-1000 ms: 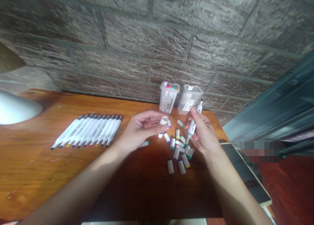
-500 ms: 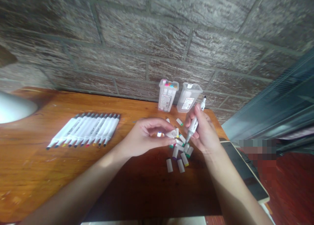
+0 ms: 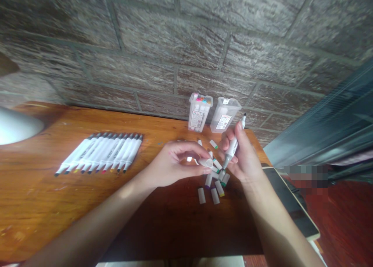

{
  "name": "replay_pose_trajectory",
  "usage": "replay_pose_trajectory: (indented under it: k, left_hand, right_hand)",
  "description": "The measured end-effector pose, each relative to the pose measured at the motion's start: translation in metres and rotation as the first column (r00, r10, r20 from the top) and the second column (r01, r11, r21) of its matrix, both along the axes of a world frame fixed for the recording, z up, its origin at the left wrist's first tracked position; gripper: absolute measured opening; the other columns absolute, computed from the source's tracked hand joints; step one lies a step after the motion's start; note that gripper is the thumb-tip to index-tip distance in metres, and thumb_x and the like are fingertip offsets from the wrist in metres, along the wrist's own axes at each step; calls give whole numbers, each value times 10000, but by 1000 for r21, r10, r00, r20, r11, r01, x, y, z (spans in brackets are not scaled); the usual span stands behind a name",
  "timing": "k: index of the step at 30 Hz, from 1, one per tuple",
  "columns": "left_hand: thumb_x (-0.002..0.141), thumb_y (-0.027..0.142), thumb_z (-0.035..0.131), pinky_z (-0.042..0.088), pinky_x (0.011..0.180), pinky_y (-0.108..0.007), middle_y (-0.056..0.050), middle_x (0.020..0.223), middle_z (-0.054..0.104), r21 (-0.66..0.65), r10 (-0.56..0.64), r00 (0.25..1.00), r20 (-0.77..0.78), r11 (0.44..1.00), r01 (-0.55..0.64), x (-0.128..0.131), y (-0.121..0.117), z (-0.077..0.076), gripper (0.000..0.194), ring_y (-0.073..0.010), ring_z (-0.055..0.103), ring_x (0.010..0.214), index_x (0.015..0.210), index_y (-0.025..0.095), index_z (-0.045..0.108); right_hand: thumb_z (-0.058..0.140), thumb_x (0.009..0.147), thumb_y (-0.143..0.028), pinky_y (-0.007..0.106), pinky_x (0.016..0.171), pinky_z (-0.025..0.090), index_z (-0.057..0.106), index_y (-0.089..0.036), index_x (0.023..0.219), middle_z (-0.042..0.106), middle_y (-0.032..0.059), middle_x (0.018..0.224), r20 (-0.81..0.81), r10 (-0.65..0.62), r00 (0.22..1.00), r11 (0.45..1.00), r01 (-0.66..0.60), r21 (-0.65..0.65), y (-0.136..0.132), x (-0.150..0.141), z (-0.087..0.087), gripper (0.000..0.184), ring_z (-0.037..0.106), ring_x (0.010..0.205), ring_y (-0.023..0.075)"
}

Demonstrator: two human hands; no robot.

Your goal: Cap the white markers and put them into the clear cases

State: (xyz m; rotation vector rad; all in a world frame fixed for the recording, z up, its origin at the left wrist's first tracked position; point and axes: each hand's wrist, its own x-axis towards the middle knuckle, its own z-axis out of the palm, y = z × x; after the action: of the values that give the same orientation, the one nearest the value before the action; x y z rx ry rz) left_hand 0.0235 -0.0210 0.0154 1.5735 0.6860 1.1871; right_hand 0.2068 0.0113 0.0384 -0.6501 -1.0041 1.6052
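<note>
My left hand (image 3: 182,162) pinches a white marker cap (image 3: 206,163) between thumb and fingers, its hollow end facing right. In my right hand (image 3: 240,154) is a white marker (image 3: 232,147) without caps, held slantwise; its dark tip points up and its grey end points down toward the caps. Several loose caps (image 3: 215,196) with green, yellow or purple ends lie on the wooden table below and between my hands. Some of them are partly hidden by my left fingers. The marker and the held cap are apart.
Uncapped markers (image 3: 100,153) lie in a row at the left. Against the stone wall (image 3: 145,57) stand a clear box of markers (image 3: 199,113) and another clear box (image 3: 224,115). A tablet-like device (image 3: 291,205) lies at the table's right edge. A white rounded object (image 3: 17,126) is far left.
The cap in my left fingers has turned so that its hollow end shows more to the right. My right hand and the marker have barely shifted.
</note>
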Motion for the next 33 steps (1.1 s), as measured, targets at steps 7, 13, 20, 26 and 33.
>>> replay_pose_trajectory:
  k: [7,13,20,26,33]
  left_hand:
    - [728,174,806,560,828,-286,-77,933,751,10,-14,1000,-17,1000,14,1,0,-1,156,-181,701,869,872,158,749]
    - [738,165,797,561,835,-280,-72,938,752,15,-22,1000,-10,1000,22,0,-1,-1,142,-180,705,885,871,164,749]
    - [720,163,814,567,814,-256,-46,902,762,13,105,994,42,994,-106,0,5,-3,176,-156,708,837,880,168,740]
    - [679,208,850,561,786,-247,-39,902,756,-4,234,966,107,972,-235,-3,11,-3,222,-149,699,809,855,158,723]
    - [681,265,852,555,744,-240,-44,916,759,-62,264,958,114,964,-259,-4,14,-6,269,-145,694,784,888,146,729]
  right_hand:
    - [728,760,-598,164,309,199,458,-200,667,565,-88,500,-2,13,1000,1000,-13,3,1,0,0,490,293,292,3]
    - [711,771,-613,170,304,202,468,-202,672,562,-84,507,23,-6,1000,1000,5,29,1,1,-1,488,288,293,6]
    - [662,836,-584,191,377,302,587,-211,911,555,-69,460,315,-96,944,970,18,241,0,2,-7,388,418,371,71]
    - [674,855,-521,177,333,283,415,-282,981,580,-111,489,324,-348,880,924,265,275,4,5,-6,374,423,325,75]
    - [673,859,-506,161,313,255,455,-259,925,627,-90,565,293,-329,898,916,228,330,6,3,-8,335,390,310,49]
